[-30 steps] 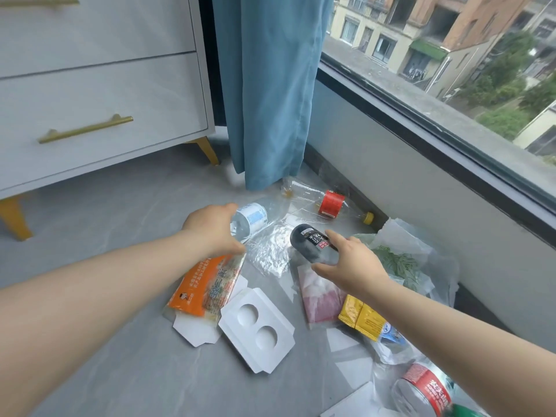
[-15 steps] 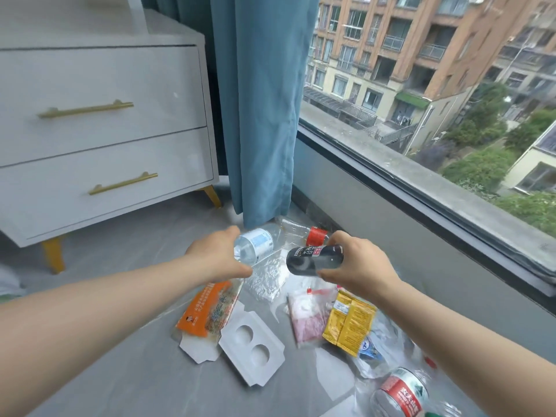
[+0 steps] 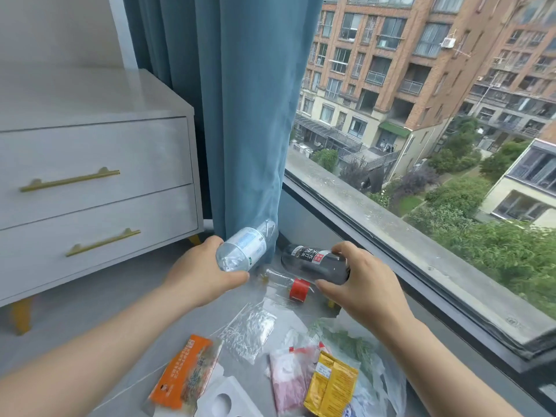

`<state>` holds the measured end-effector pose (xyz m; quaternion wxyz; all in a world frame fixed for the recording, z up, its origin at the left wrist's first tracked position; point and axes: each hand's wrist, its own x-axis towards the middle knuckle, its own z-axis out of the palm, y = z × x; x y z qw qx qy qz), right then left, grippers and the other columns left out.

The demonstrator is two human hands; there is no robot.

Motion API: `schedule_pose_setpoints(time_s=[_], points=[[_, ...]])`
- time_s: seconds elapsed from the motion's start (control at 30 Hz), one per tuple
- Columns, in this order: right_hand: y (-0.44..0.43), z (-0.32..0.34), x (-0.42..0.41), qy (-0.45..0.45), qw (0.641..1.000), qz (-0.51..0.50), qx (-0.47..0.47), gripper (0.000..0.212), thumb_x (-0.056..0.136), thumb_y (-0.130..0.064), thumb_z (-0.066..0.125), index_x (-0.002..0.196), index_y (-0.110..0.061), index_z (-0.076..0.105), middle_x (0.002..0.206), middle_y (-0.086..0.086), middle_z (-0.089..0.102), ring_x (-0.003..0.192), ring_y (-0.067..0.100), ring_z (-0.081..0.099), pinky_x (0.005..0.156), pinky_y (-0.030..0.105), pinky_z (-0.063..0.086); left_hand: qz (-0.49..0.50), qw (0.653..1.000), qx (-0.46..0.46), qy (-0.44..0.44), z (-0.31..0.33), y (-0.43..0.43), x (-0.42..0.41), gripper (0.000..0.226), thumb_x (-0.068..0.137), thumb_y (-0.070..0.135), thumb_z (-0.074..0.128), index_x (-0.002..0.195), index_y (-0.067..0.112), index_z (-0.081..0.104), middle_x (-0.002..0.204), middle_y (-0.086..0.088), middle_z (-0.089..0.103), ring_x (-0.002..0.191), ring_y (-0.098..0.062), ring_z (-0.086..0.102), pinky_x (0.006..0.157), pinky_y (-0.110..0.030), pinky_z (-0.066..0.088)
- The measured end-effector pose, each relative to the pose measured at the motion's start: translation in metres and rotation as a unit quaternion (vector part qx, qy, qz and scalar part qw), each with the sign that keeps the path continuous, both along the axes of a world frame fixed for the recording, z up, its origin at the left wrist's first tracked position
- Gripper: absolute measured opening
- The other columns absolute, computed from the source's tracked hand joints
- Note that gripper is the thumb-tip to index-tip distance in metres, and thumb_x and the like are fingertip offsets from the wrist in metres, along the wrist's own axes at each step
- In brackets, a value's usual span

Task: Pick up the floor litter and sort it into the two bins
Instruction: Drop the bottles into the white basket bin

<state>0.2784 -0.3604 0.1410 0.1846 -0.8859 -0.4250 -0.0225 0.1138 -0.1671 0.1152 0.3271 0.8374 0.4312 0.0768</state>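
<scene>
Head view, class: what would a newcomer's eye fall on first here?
Two hands at centre: the left hand grips a clear bottle, the right hand a dark bottle. Behind them hangs a blue curtain beside a big window; an orange packet and a yellow packet lie on the floor below.

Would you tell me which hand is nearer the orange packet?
Left. The left hand, gripping a clear bottle, hovers above the orange packet; the right hand, gripping a dark bottle, is farther off to its right.

Both arms outstretched, left hand (image 3: 201, 276) gripping clear bottle (image 3: 244, 251), right hand (image 3: 367, 288) apparently clasping dark bottle (image 3: 313, 262)
</scene>
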Motion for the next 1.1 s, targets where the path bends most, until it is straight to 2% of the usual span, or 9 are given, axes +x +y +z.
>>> schedule_pose_setpoints(time_s=[0.13, 0.23, 0.37, 0.53, 0.67, 0.83, 1.0, 1.1], points=[[0.016, 0.019, 0.009, 0.004, 1.0, -0.002, -0.004, 0.042, 0.074, -0.043, 0.068, 0.111, -0.03, 0.053, 0.088, -0.013, 0.053, 0.09, 0.013, 0.056, 0.069, 0.027, 0.039, 0.001, 1.0, -0.03, -0.008, 0.012, 0.015, 0.013, 0.045, 0.059, 0.054, 0.068, 0.093, 0.033, 0.048, 0.083, 0.007, 0.064, 0.068, -0.02, 0.065, 0.061, -0.038, 0.056], [0.028, 0.039, 0.017, 0.027, 0.999, -0.017, -0.001, 0.043, 0.072, -0.044, 0.068, 0.111, -0.032, 0.053, 0.09, -0.012, 0.058, 0.087, 0.013, 0.057, 0.07, 0.027, 0.045, -0.004, 0.999, -0.041, -0.016, 0.031, 0.023, 0.026, 0.041, 0.064, 0.05, 0.068, 0.095, 0.032, 0.047, 0.084, 0.007, 0.063, 0.068, -0.019, 0.064, 0.059, -0.035, 0.054], [0.041, 0.098, 0.024, 0.081, 0.995, -0.051, -0.008, 0.038, 0.07, -0.044, 0.068, 0.104, -0.034, 0.053, 0.083, -0.012, 0.06, 0.077, 0.01, 0.057, 0.066, 0.028, 0.048, -0.007, 0.998, -0.067, -0.009, 0.093, 0.033, 0.034, 0.041, 0.067, 0.046, 0.068, 0.099, 0.03, 0.048, 0.085, 0.008, 0.062, 0.07, -0.017, 0.063, 0.062, -0.036, 0.053], [0.046, 0.206, 0.019, 0.161, 0.982, -0.096, -0.005, 0.033, 0.067, -0.042, 0.07, 0.095, -0.033, 0.055, 0.075, -0.011, 0.064, 0.069, 0.007, 0.059, 0.061, 0.028, 0.049, -0.005, 0.996, -0.093, -0.004, 0.21, 0.038, 0.029, 0.041, 0.068, 0.045, 0.068, 0.101, 0.033, 0.047, 0.087, 0.009, 0.062, 0.074, -0.019, 0.063, 0.062, -0.035, 0.054], [0.041, 0.305, 0.011, 0.184, 0.976, -0.115, 0.0, 0.032, 0.067, -0.037, 0.073, 0.095, -0.032, 0.057, 0.072, -0.011, 0.065, 0.064, 0.002, 0.059, 0.058, 0.022, 0.047, -0.008, 0.995, -0.102, -0.011, 0.313, 0.035, 0.025, 0.04, 0.068, 0.047, 0.066, 0.1, 0.034, 0.045, 0.09, 0.007, 0.062, 0.079, -0.019, 0.063, 0.065, -0.037, 0.056], [0.037, 0.446, 0.0, 0.165, 0.979, -0.121, 0.013, 0.039, 0.07, -0.043, 0.074, 0.102, -0.032, 0.055, 0.092, -0.01, 0.064, 0.078, 0.01, 0.06, 0.071, 0.03, 0.049, -0.033, 0.996, -0.082, -0.018, 0.452, 0.027, 0.029, 0.039, 0.068, 0.047, 0.066, 0.099, 0.033, 0.046, 0.088, 0.01, 0.063, 0.08, -0.015, 0.061, 0.071, -0.034, 0.054], [0.021, 0.587, -0.014, 0.142, 0.98, -0.138, 0.02, 0.042, 0.072, -0.046, 0.073, 0.105, -0.031, 0.054, 0.094, -0.011, 0.061, 0.078, 0.01, 0.057, 0.066, 0.028, 0.046, -0.071, 0.995, -0.068, -0.025, 0.59, 0.016, 0.027, 0.043, 0.067, 0.048, 0.067, 0.102, 0.034, 0.045, 0.088, 0.01, 0.062, 0.08, -0.014, 0.061, 0.073, -0.033, 0.053], [0.006, 0.658, -0.033, 0.122, 0.978, -0.164, 0.038, 0.046, 0.073, -0.047, 0.073, 0.111, -0.03, 0.053, 0.097, -0.01, 0.062, 0.085, 0.011, 0.058, 0.071, 0.028, 0.048, -0.089, 0.993, -0.063, -0.041, 0.653, 0.007, 0.018, 0.049, 0.065, 0.052, 0.066, 0.106, 0.037, 0.043, 0.092, 0.013, 0.062, 0.082, -0.013, 0.061, 0.074, -0.035, 0.054]])
